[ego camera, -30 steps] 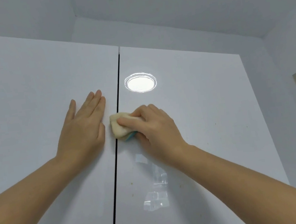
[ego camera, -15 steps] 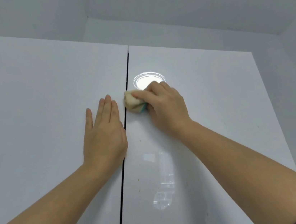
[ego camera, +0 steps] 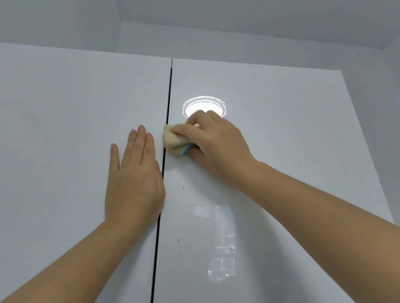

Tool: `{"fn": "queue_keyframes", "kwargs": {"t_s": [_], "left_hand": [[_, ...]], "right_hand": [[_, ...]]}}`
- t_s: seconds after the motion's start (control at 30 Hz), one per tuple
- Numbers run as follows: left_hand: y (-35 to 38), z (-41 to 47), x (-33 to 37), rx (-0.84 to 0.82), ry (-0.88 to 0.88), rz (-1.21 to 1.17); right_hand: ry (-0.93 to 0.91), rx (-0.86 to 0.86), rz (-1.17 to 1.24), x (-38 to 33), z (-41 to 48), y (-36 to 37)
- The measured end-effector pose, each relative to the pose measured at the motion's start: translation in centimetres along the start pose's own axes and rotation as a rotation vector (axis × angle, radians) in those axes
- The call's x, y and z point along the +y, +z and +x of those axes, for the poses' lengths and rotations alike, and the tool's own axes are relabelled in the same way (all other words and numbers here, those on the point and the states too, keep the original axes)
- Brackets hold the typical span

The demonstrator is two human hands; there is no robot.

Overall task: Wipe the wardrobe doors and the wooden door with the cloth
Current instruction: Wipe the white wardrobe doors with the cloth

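Head view shows the right hand (ego camera: 215, 144), its grip clamped round a bunched cream cloth (ego camera: 172, 142) with a teal edge beneath, pressing it on the right wardrobe door (ego camera: 297, 164) just beside the dark gap (ego camera: 154, 254) between the doors. The left hand (ego camera: 134, 182) lies flat on the left wardrobe door (ego camera: 40, 147), its grip apart and holding nothing. The cloth looks soft, light and squashy, so it likely wants a full-palm hold over the wad, not a fingertip pinch. The glossy panel looks slippery. Small brown specks (ego camera: 183, 187) sit lower on the right door
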State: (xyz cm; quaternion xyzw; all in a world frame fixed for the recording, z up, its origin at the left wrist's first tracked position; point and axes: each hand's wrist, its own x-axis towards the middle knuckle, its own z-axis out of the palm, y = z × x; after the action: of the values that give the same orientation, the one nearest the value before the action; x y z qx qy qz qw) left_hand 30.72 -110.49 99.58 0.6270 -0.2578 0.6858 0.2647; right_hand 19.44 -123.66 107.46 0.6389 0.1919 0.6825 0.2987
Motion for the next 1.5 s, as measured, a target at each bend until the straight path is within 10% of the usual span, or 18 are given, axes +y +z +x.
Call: {"fn": "queue_keyframes", "kwargs": {"t_s": [0.23,0.47,0.87,1.17,1.5], "left_hand": [[-0.3,-0.1,0.0,-0.018,0.000,-0.035],[-0.5,-0.3,0.2,-0.015,-0.008,-0.068],[-0.7,-0.2,0.4,-0.019,-0.008,-0.077],[-0.8,-0.2,0.3,-0.030,-0.011,-0.067],[-1.0,-0.3,0.5,-0.032,-0.017,-0.085]], "right_hand": [[-0.220,-0.171,-0.011,3.2,-5.5,-3.5],[0.372,-0.038,-0.042,8.6,-2.7,-3.9],[-0.123,-0.171,-0.012,6.1,-9.4,-5.9],[0.405,0.018,-0.015,10.5,-5.6,-5.3],[-0.010,-0.152,0.021,7.2,-14.4,-8.4]]}}
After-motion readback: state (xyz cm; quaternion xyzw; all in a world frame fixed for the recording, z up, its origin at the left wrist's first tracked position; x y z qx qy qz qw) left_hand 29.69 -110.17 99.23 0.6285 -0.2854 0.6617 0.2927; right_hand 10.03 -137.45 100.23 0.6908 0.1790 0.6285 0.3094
